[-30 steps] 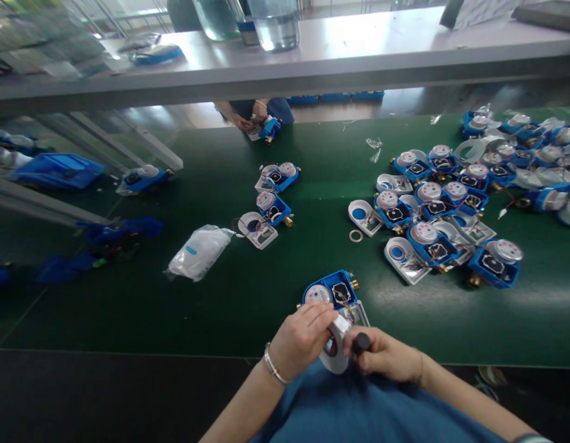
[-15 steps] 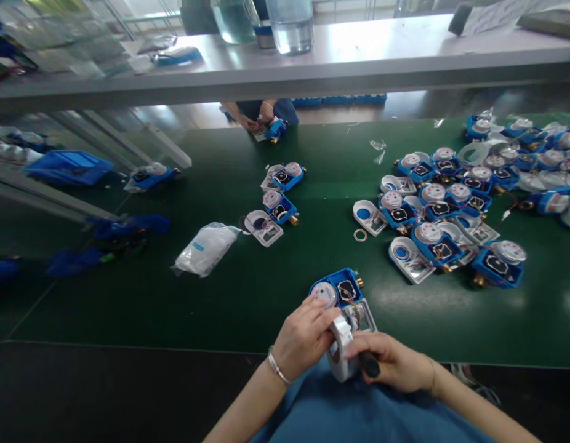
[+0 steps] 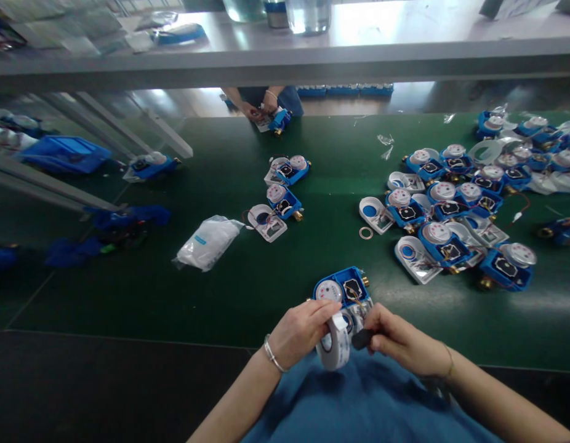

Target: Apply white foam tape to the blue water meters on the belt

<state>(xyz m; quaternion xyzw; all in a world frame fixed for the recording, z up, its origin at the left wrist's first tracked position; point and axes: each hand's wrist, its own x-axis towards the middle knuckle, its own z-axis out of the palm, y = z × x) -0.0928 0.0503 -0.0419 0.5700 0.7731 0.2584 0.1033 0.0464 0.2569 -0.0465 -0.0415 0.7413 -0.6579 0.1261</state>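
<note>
My left hand (image 3: 298, 337) is closed around a roll of white labels (image 3: 335, 352), held on edge over the front of the bench. In my right hand (image 3: 399, 339) is a tool with a thick black handle (image 3: 361, 339); its working end is hidden. Just beyond both hands lies a blue water meter (image 3: 329, 291) with a round white dial, an open compartment and a brass fitting. Its pale cover (image 3: 357, 312), joined by thin wires, sits on the near side, partly hidden by my fingers and the roll.
Several open blue meters (image 3: 444, 209) with covers crowd the right side. A washer ring (image 3: 365, 233) lies beside them. Left of centre are two more meters (image 3: 285, 203) and a plastic bag (image 3: 208, 243). A co-worker's hands (image 3: 261, 111) hold a meter under the shelf (image 3: 266, 64).
My right hand has moved off the label roll, a little up and right, with the black handle now pointing left. The roll stays in my left hand. The view has shifted slightly.
</note>
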